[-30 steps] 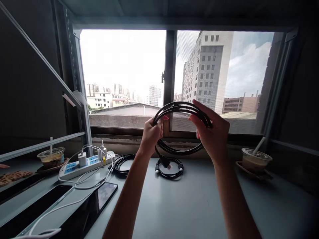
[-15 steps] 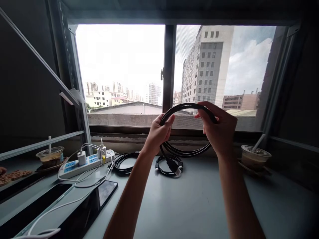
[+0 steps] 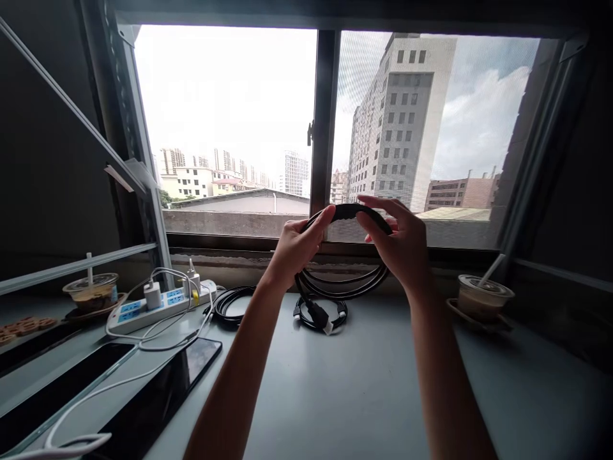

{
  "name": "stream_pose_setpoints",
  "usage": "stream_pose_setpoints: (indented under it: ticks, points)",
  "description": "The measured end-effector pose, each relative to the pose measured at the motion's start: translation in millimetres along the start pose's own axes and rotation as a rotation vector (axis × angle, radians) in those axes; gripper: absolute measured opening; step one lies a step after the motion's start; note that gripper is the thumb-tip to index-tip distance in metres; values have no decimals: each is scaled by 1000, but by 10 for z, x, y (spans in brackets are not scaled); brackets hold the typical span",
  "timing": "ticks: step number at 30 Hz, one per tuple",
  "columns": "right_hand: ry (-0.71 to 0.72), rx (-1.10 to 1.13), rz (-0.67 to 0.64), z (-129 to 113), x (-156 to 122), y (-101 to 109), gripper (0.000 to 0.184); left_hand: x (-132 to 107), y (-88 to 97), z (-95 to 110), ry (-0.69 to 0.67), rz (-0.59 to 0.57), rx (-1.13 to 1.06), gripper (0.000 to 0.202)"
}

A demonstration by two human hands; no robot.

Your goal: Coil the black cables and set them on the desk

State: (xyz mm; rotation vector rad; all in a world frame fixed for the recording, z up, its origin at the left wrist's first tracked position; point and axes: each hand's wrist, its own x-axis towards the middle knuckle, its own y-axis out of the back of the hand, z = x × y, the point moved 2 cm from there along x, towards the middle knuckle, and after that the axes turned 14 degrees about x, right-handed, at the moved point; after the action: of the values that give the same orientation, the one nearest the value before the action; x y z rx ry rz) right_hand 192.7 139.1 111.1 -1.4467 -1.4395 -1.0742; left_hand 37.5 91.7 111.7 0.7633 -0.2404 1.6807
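A coiled black cable [image 3: 347,211] is held up between my two hands, in front of the window and above the desk. My left hand [image 3: 302,246] is closed round the coil's left side. With thumb below and fingers above, my right hand [image 3: 400,239] grips its upper right. Between the hands, the top of the coil looks thicker, with an uneven lower edge; I cannot tell what causes this. The lower strands sag loosely, and a black plug [image 3: 318,314] with a pale tip hangs on the left. Behind it, a smaller black cable coil [image 3: 341,319] lies on the desk.
Another black cable coil [image 3: 225,313] lies beside my left forearm. Further left are a power strip [image 3: 167,299] with white chargers and cords, and a dark phone [image 3: 163,396]. Lidded drink cups stand at left [image 3: 93,291] and right [image 3: 483,297].
My hands have come closer together at the top of the coil, my right hand moving left along it. The thicker dark stretch now shows between them. The view has shifted slightly.
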Motion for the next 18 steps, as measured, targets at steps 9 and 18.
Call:
stream_pose_setpoints:
  ticks: [9, 18]
  points:
    - [77, -150, -133, -6, -24, -21, 24, -47, 100, 39, -63, -7, 304, 50]
    - [-91, 49, -135, -28, -34, -16, 29, -9, 121, -20, 39, -72, 247, 43]
